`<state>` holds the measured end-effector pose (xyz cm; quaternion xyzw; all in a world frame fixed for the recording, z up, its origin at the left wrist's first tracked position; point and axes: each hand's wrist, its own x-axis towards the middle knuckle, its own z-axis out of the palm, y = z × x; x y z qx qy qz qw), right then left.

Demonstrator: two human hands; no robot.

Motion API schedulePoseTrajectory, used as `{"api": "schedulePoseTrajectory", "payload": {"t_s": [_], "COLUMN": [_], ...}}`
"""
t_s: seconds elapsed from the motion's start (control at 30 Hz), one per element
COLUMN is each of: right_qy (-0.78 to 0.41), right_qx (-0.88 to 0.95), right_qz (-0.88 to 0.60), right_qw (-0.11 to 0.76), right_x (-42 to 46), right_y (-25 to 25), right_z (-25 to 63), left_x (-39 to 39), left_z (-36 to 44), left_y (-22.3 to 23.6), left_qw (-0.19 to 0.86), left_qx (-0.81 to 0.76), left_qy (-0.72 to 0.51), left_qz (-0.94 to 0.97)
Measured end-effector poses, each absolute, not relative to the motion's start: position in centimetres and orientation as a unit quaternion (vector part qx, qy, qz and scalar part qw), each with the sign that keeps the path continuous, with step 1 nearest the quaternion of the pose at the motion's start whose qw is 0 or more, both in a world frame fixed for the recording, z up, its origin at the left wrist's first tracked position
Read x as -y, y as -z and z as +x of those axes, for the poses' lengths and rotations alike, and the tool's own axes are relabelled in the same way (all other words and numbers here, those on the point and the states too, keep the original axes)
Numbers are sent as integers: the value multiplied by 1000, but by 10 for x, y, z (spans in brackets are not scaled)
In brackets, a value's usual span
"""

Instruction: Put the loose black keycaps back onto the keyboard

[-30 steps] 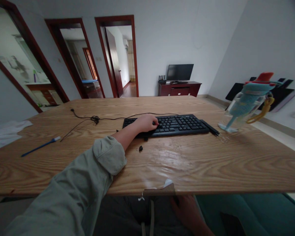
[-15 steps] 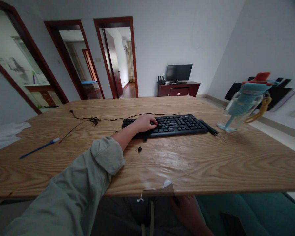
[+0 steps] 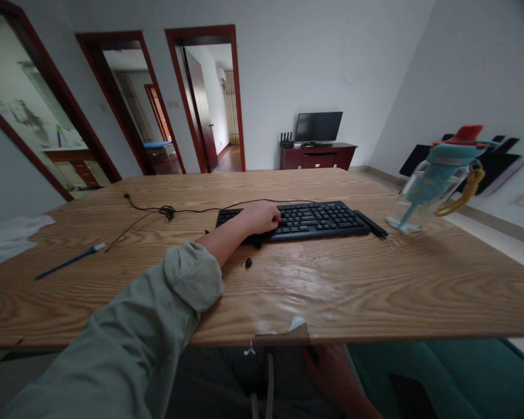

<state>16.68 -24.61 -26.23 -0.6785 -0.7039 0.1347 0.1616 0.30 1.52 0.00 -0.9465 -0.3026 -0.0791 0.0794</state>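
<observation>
A black keyboard (image 3: 318, 220) lies on the wooden table. My left hand (image 3: 262, 218) rests over its left part, fingers curled and pressed together, covering many keys; whatever sits in the fingertips is hidden. Just in front of the keyboard is a small black piece (image 3: 248, 263), and another dark bit (image 3: 257, 245) lies by its front edge. Below the table edge, in dim light over my lap, is my right hand (image 3: 329, 369). A dark shape shows beside its fingers, which are too shadowed to make out.
A blue-handled brush (image 3: 70, 262) and a knotted black cable (image 3: 168, 212) lie on the left, near white tissue (image 3: 9, 235). Thin black sticks (image 3: 371, 224) touch the keyboard's right side. Beyond them stands a clear bottle (image 3: 434, 180) with a red spout.
The fingers of my left hand have curled in further over the keys, and the gap between thumb and finger has closed. My right hand stays in place under the table edge.
</observation>
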Motion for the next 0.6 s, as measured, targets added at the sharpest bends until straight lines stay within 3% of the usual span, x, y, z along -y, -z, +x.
{"api": "schedulePoseTrajectory", "payload": {"t_s": [0.37,0.6], "right_qy": [-146,-139], "right_qx": [721,696], "right_qz": [-664,-695], "right_qw": [131,113], "right_x": [250,241], "right_y": [253,270], "right_z": [161,147], "left_x": [17,3], "left_z": [14,-18], "left_y": [-9,-16], "left_qw": [122,29], "left_qx": [327,348], "left_qy": [-6,103], "left_qz": [-937,-932]}}
